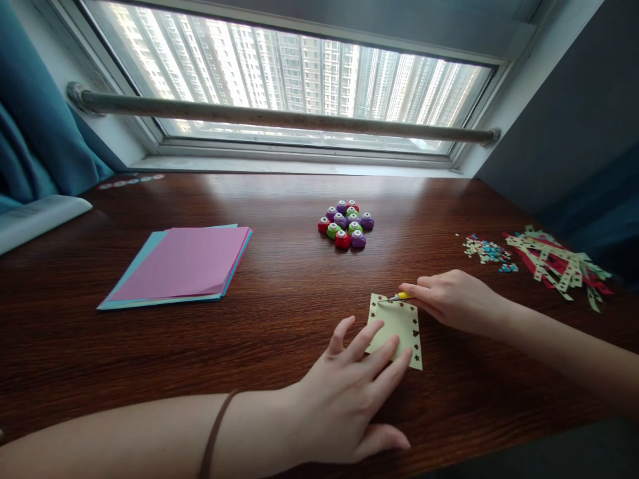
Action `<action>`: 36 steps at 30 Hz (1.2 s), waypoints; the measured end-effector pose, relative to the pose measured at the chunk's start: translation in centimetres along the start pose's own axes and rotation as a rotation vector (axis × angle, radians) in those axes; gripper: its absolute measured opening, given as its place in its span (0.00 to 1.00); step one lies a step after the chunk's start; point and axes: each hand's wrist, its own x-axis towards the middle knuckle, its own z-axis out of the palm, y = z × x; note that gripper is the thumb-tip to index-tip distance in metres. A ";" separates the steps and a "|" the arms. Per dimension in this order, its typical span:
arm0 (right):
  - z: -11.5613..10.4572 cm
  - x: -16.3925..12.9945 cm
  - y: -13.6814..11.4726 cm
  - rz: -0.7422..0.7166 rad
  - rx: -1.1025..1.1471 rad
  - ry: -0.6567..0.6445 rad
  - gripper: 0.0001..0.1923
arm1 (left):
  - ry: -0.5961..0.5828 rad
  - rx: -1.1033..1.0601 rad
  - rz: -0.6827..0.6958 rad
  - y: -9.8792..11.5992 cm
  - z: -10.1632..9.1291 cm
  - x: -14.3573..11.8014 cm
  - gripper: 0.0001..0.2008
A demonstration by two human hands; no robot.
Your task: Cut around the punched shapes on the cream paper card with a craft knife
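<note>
A small pale yellow paper square with star-shaped holes punched along its edges lies on the dark wooden table. My left hand presses flat on its lower left part, fingers spread. My right hand grips a small yellow craft knife, whose tip rests on the paper's upper edge.
A stack of pink and blue paper sheets lies to the left. A cluster of several small round paper punches sits mid-table. Punched scraps and cut paper strips lie at the right. A window with a rail runs behind.
</note>
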 end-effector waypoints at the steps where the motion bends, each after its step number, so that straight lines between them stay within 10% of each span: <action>1: 0.0 0.3 -0.2 -0.010 0.001 0.001 0.10 | -0.003 -0.029 0.017 -0.1 -0.2 0.1 0.34; 36: 1.0 3.2 1.2 -0.298 0.004 0.065 0.12 | -0.029 0.055 -0.084 -0.1 0.6 0.2 0.35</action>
